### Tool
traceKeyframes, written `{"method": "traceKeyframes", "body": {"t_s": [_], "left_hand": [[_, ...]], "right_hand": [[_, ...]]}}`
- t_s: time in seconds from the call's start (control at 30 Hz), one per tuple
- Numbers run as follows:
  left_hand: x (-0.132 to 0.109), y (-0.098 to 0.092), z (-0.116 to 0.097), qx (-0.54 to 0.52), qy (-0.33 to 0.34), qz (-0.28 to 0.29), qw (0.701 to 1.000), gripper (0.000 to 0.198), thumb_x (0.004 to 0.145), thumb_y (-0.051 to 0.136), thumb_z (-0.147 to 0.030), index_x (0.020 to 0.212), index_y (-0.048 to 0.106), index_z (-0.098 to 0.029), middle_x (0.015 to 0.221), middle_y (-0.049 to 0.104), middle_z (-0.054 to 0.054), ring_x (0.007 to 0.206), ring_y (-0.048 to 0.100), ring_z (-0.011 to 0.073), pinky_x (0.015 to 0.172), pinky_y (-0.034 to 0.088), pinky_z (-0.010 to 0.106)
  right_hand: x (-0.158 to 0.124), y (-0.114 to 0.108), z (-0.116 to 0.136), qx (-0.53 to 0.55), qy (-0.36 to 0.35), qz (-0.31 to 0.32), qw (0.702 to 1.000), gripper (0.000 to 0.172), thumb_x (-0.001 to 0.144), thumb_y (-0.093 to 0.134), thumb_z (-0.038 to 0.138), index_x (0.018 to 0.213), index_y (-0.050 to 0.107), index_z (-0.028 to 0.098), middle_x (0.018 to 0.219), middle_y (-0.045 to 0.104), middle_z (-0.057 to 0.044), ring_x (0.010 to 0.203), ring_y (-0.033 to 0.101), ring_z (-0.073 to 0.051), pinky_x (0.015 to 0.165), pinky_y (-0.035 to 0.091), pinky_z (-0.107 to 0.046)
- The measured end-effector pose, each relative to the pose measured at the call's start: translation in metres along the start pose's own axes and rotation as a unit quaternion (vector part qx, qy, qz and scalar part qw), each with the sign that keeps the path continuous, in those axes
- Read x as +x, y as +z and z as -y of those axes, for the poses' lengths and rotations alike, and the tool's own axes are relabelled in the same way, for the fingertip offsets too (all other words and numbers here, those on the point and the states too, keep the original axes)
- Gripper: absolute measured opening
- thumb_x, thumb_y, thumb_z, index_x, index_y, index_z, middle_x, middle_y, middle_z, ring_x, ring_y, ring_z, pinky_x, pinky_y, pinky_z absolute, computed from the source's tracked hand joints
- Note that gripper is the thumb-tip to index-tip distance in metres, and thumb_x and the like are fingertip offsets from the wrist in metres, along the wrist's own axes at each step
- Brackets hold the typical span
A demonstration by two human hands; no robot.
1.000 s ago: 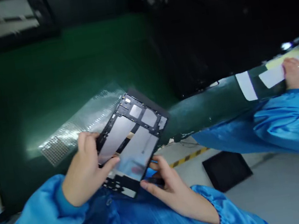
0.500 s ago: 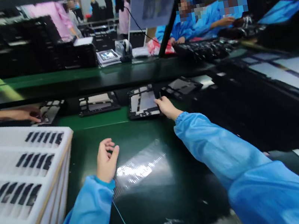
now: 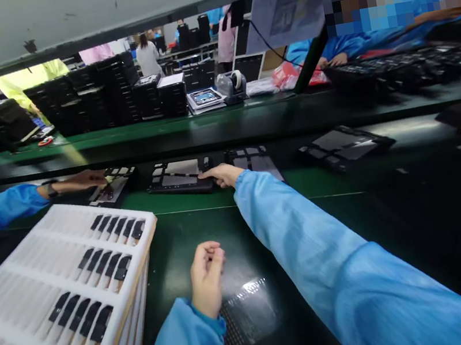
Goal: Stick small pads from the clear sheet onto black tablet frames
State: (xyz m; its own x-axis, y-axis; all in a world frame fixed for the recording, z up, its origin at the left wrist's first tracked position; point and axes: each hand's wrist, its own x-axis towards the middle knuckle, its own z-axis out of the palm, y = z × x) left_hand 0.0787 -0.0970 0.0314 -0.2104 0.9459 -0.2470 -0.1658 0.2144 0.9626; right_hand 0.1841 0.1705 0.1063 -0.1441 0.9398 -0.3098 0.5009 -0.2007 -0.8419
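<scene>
My right hand [image 3: 225, 175] reaches forward, thumb and finger closed on the near right corner of a black tablet casing [image 3: 179, 178] with pale panels inside. Another such casing [image 3: 250, 160] lies just right of it, partly behind my right forearm. Lower down, my left hand [image 3: 206, 275] hovers over the dark green bench, its fingers curled in towards the thumb, with nothing seen in it. Beneath and beside it lies a clear plastic sheet [image 3: 254, 308] with a shiny glare. A thin cord runs below my left wrist.
At left stand stacked white foam trays [image 3: 75, 296] holding rows of black-tipped flat parts. A co-worker's hand [image 3: 87, 179] touches a casing [image 3: 113, 188] beyond them. Another casing [image 3: 346, 145] lies at right. A shelf with a tape dispenser [image 3: 231, 86] and black stacks crosses behind.
My right hand has left the casing it touched and taken hold of the one to its left. My left hand's fingers have curled in more. The view has swung left.
</scene>
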Motion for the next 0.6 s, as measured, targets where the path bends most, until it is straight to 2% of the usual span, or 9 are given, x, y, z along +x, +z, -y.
{"method": "traceKeyframes", "body": {"t_s": [0.1, 0.17, 0.2, 0.27, 0.33, 0.37, 0.43, 0.53, 0.6], "left_hand": [[0.022, 0.006, -0.019, -0.079, -0.036, -0.025, 0.996, 0.053, 0.103, 0.071, -0.053, 0.14, 0.066, -0.016, 0.138, 0.07, 0.012, 0.123, 0.071, 0.0227, 0.108, 0.067, 0.045], [0.034, 0.008, -0.034, -0.11, -0.044, -0.017, 0.993, 0.054, 0.103, 0.071, -0.054, 0.142, 0.065, -0.017, 0.141, 0.069, 0.013, 0.126, 0.07, 0.0237, 0.11, 0.067, 0.047], [0.037, 0.007, -0.04, -0.112, -0.044, -0.013, 0.993, 0.054, 0.103, 0.071, -0.053, 0.142, 0.065, -0.017, 0.141, 0.069, 0.013, 0.126, 0.07, 0.0237, 0.111, 0.067, 0.047], [0.03, 0.003, -0.045, -0.088, -0.05, 0.004, 0.995, 0.053, 0.103, 0.072, -0.052, 0.142, 0.066, -0.017, 0.14, 0.069, 0.012, 0.125, 0.07, 0.0233, 0.11, 0.067, 0.047], [0.007, -0.001, -0.041, -0.043, -0.069, 0.058, 0.995, 0.051, 0.103, 0.073, -0.051, 0.139, 0.066, -0.016, 0.137, 0.07, 0.012, 0.122, 0.071, 0.0223, 0.107, 0.067, 0.045], [-0.009, -0.002, -0.036, -0.017, -0.085, 0.104, 0.991, 0.05, 0.103, 0.073, -0.05, 0.138, 0.067, -0.016, 0.134, 0.071, 0.011, 0.119, 0.071, 0.0215, 0.105, 0.068, 0.043], [-0.046, 0.0, -0.023, 0.03, -0.118, 0.217, 0.969, 0.048, 0.103, 0.074, -0.05, 0.133, 0.069, -0.015, 0.128, 0.073, 0.01, 0.113, 0.073, 0.0198, 0.1, 0.069, 0.04], [-0.088, 0.012, -0.005, 0.098, -0.134, 0.358, 0.919, 0.044, 0.103, 0.073, -0.052, 0.127, 0.071, -0.014, 0.118, 0.075, 0.008, 0.103, 0.073, 0.0169, 0.092, 0.069, 0.035], [-0.097, 0.017, -0.004, 0.155, -0.103, 0.395, 0.9, 0.042, 0.103, 0.072, -0.053, 0.121, 0.073, -0.015, 0.116, 0.075, 0.007, 0.102, 0.072, 0.0167, 0.091, 0.069, 0.034]], "right_hand": [[-0.074, 0.006, -0.017, 0.07, 0.009, 0.098, 0.993, 0.037, 0.109, 0.071, 0.051, 0.121, 0.072, 0.016, 0.107, 0.075, -0.005, 0.085, 0.072, -0.015, 0.075, 0.065, -0.032], [-0.146, -0.003, -0.043, 0.099, 0.0, 0.166, 0.981, 0.045, 0.105, 0.072, 0.06, 0.089, 0.067, 0.019, 0.073, 0.059, 0.004, 0.058, 0.051, -0.009, 0.054, 0.048, -0.024], [-0.185, -0.013, -0.06, 0.108, -0.001, 0.199, 0.974, 0.052, 0.099, 0.076, 0.065, 0.076, 0.06, 0.021, 0.065, 0.05, 0.005, 0.054, 0.043, -0.01, 0.05, 0.042, -0.025], [-0.26, -0.04, -0.099, 0.122, -0.003, 0.238, 0.964, 0.06, 0.094, 0.073, 0.074, 0.065, 0.056, 0.025, 0.06, 0.049, 0.001, 0.054, 0.046, -0.015, 0.052, 0.048, -0.035], [-0.323, -0.069, -0.139, 0.137, -0.059, 0.177, 0.973, 0.054, 0.099, 0.061, 0.072, 0.067, 0.067, 0.029, 0.072, 0.065, -0.01, 0.07, 0.066, -0.03, 0.066, 0.061, -0.052], [-0.347, -0.082, -0.158, 0.13, -0.078, 0.128, 0.98, 0.052, 0.099, 0.058, 0.072, 0.067, 0.072, 0.033, 0.072, 0.066, -0.013, 0.069, 0.066, -0.033, 0.06, 0.059, -0.055], [-0.382, -0.1, -0.185, 0.139, -0.051, -0.005, 0.989, 0.049, 0.098, 0.056, 0.069, 0.065, 0.076, 0.038, 0.064, 0.061, -0.013, 0.058, 0.06, -0.033, 0.045, 0.048, -0.053], [-0.404, -0.107, -0.197, 0.2, -0.013, -0.141, 0.97, 0.04, 0.096, 0.064, 0.065, 0.068, 0.078, 0.041, 0.051, 0.041, -0.006, 0.046, 0.044, -0.025, 0.041, 0.037, -0.045], [-0.402, -0.1, -0.187, 0.225, -0.052, -0.14, 0.963, 0.03, 0.097, 0.071, 0.064, 0.081, 0.083, 0.041, 0.055, 0.044, -0.003, 0.049, 0.044, -0.022, 0.044, 0.041, -0.042]]}}
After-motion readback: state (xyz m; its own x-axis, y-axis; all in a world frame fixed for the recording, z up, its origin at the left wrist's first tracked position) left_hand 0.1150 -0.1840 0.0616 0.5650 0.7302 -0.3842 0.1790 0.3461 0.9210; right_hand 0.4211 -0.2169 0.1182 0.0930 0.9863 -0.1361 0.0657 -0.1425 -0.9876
